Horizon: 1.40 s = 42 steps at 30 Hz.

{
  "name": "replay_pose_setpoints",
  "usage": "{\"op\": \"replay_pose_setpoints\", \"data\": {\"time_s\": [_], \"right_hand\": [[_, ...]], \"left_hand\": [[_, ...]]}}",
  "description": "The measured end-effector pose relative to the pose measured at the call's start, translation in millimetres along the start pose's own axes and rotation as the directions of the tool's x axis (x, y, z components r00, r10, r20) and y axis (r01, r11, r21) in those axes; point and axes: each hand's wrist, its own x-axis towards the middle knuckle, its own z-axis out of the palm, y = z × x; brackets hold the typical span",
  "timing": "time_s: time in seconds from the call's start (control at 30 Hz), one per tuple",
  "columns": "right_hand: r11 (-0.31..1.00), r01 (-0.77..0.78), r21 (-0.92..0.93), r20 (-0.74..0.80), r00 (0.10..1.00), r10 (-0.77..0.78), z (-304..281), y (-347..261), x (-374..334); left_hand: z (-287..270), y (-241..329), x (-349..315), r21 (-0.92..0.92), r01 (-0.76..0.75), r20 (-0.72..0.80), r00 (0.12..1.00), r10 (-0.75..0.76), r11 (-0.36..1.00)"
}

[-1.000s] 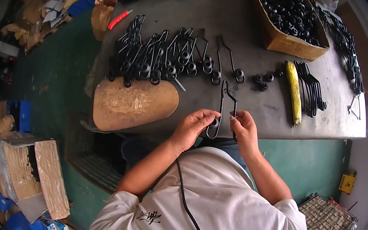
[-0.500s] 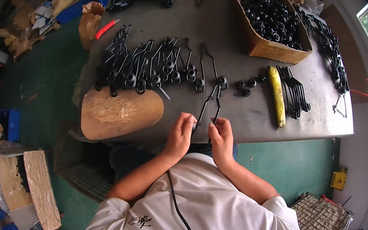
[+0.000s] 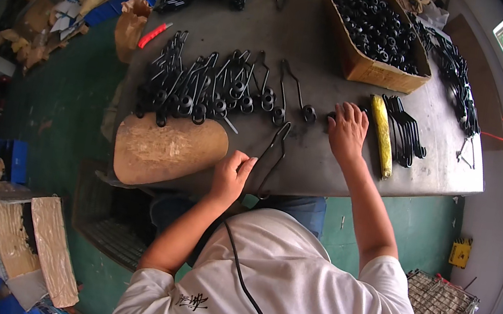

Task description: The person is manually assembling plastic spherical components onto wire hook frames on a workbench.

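My left hand [image 3: 232,175] pinches a bent black wire [image 3: 284,144] whose closed end points away from me, just past the table's near edge. My right hand [image 3: 348,135] is stretched out palm down over the small black rings on the table, fingers apart; it hides most of them. Left of it lie bent black wires with black rings on their ends [image 3: 280,115], side by side in a row. A yellow wrapped bar [image 3: 382,138] and a set of plain bent black wires [image 3: 408,132] lie to its right.
A cardboard box [image 3: 379,76] full of black rings stands at the far right of the metal table [image 3: 265,28]. A worn brown board [image 3: 170,151] covers the near left corner. A red-handled cutter [image 3: 154,35] lies at the left edge. More black wires [image 3: 456,68] are heaped far right.
My right hand has let go of the bent wire and moved right and away, onto the small black rings. My left hand still holds the wire, slightly farther left and lower.
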Motion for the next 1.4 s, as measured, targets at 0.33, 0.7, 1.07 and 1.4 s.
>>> {"op": "replay_pose_setpoints", "data": {"time_s": [0.33, 0.7, 1.07, 1.4], "right_hand": [[0.997, -0.072, 0.03, 0.315, 0.947, 0.059, -21.2, -29.1, -3.3], [0.142, -0.592, 0.793, 0.542, 0.793, 0.277, -26.8, -44.4, -82.3], [-0.381, -0.617, 0.689, 0.712, 0.675, 0.195, -47.3, -73.3, -61.9], [0.064, -0.602, 0.796, 0.598, 0.798, 0.069, -71.0, -145.5, -62.0]], "left_hand": [[9.7, 13.9, -1.3, 0.418, -0.282, 0.021, 0.953, 0.301, 0.863], [20.0, 19.3, 7.3, 0.273, 0.099, 0.145, 0.979, -0.143, 0.957], [-7.0, 42.9, 21.4, -0.26, 0.351, -0.034, 0.928, -0.372, 0.9], [-1.5, 47.3, 22.0, -0.385, 0.311, -0.131, 0.913, -0.386, 0.869]]}}
